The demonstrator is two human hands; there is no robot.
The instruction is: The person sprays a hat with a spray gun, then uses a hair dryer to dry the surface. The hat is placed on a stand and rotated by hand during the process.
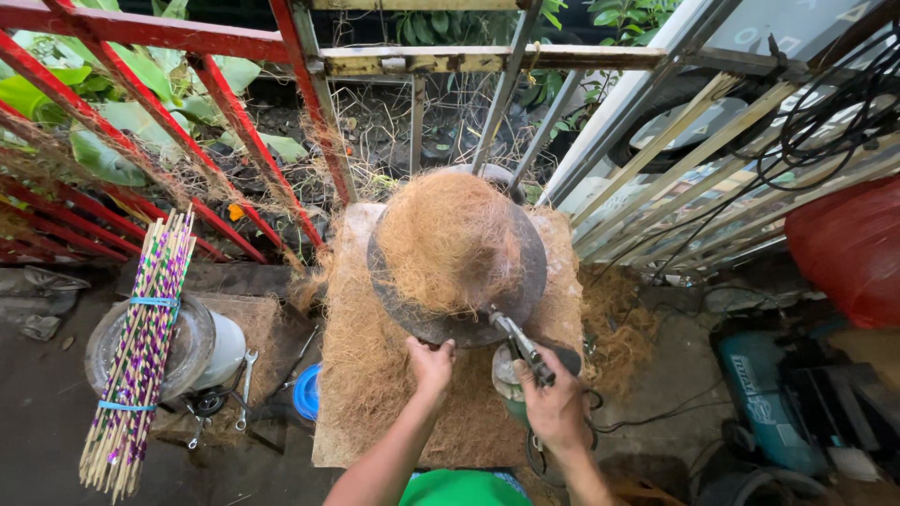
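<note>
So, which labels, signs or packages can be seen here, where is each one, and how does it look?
Teal machine: lower right on the floor, boxy body, pale label with dark print on its top.
Grey panel: top right behind the slats, flat, with pale markings.
Stick bundle: left, on a round lid, wrapped in purple and green patterned foil, tied with blue bands.
No screens.

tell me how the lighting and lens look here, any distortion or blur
Head view: soft, even daylight with no hard shadows or glare; strong wide-angle bending bows the red railing and pale slats at the edges; the left hand, right hand and fibre-covered disc are sharp.
</note>
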